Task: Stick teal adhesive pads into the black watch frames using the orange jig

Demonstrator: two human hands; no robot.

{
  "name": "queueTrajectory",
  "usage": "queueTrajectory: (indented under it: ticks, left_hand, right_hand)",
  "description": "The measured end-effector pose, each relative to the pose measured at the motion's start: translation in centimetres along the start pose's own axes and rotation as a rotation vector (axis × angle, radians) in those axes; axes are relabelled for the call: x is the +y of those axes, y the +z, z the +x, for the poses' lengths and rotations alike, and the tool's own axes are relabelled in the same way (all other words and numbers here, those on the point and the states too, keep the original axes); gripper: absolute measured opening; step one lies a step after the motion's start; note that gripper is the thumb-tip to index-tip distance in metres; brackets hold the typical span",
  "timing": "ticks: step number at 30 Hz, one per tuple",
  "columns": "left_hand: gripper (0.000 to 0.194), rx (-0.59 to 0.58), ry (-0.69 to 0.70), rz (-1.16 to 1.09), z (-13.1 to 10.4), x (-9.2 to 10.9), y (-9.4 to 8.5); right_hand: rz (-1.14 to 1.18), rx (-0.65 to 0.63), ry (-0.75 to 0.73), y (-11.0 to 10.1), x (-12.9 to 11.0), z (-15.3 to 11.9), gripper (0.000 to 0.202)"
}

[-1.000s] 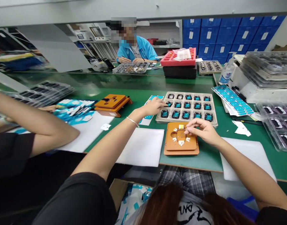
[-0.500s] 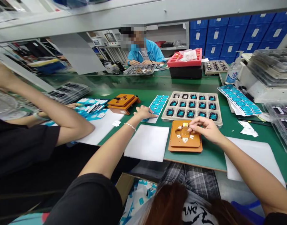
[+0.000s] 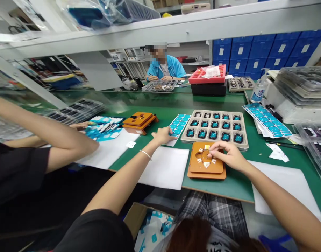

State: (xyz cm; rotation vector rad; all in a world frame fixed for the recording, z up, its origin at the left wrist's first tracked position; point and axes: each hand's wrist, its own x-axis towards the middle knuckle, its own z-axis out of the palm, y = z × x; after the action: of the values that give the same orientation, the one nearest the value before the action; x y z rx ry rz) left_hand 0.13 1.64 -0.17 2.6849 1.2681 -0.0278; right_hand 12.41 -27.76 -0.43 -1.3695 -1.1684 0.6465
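My left hand (image 3: 162, 135) rests at the lower left edge of a sheet of blue stickers (image 3: 179, 123), its fingertips touching the sheet; what they pinch, if anything, is too small to tell. Over the upper right of an orange fixture (image 3: 206, 168) is my right hand (image 3: 225, 152), with thumb and fingers pressed together near the fixture's central recess. Any small piece between them cannot be made out. Behind the fixture, a beige tray (image 3: 246, 138) holds several black frames, most with blue centres.
White foam sheets (image 3: 164, 168) (image 3: 289, 185) lie on both sides of the fixture. A second orange fixture (image 3: 139, 119) stands to the left, near a neighbour's arm (image 3: 68, 140). Blue sticker sheets (image 3: 268, 119), a bottle (image 3: 258, 91) and stacked clear trays (image 3: 302, 82) are at right.
The view has tilted up slightly, so the table sits lower in the picture. My left hand has shifted a little towards the sticker sheet; my right hand stays over the fixture.
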Motion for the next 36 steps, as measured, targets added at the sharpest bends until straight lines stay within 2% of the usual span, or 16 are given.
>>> queueTrajectory:
  ticks: [3, 5, 7, 9, 13, 15, 22, 25, 28, 34, 36]
  left_hand:
    - [0.036, 0.101, 0.132, -0.077, -2.0, 0.4, -0.8]
    - [0.041, 0.169, 0.281, -0.15, -3.8, 1.2, -1.6]
    - [0.031, 0.18, 0.484, -0.224, -5.7, 2.3, -2.2]
    - [0.017, 0.128, 0.693, -0.275, -7.5, 3.6, -2.3]
    - [0.023, 0.098, 1.226, -0.404, -9.4, 5.6, -1.3]
    - [0.023, 0.118, 1.402, -0.449, -9.4, 6.0, -0.7]
    - [0.025, 0.1, 1.406, -0.363, -8.8, 5.6, 0.3]
    - [0.024, 0.136, 1.389, -0.298, -8.8, 5.5, 0.3]
    - [0.029, 0.142, 1.414, -0.227, -9.0, 5.4, 0.1]
    - [0.045, 0.047, 1.47, -0.191, -9.0, 5.1, -0.8]
    - [0.044, 0.039, 1.38, -0.208, -7.8, 5.3, -1.1]
  right_hand:
    - [0.1, 0.028, 0.012, -0.2, -0.1, 0.1, 0.027]
    - [0.193, 0.064, 0.023, -0.4, -0.1, 0.2, 0.031]
    - [0.269, 0.118, 0.032, -0.7, -0.2, 0.5, 0.033]
    - [0.314, 0.17, 0.041, -1.0, -0.1, 0.7, 0.034]
    - [0.347, 0.227, 0.07, -1.4, 0.1, 1.1, 0.039]
    - [0.351, 0.236, 0.08, -1.4, 0.3, 1.2, 0.039]
    - [0.354, 0.193, 0.076, -1.1, 0.2, 0.9, 0.036]
    - [0.36, 0.168, 0.081, -1.0, 0.0, 0.8, 0.035]
    - [0.363, 0.148, 0.082, -1.0, -0.1, 0.8, 0.034]
    - [0.386, 0.147, 0.099, -0.8, -0.2, 0.8, 0.031]
    - [0.398, 0.151, 0.099, -0.8, -0.1, 0.8, 0.03]
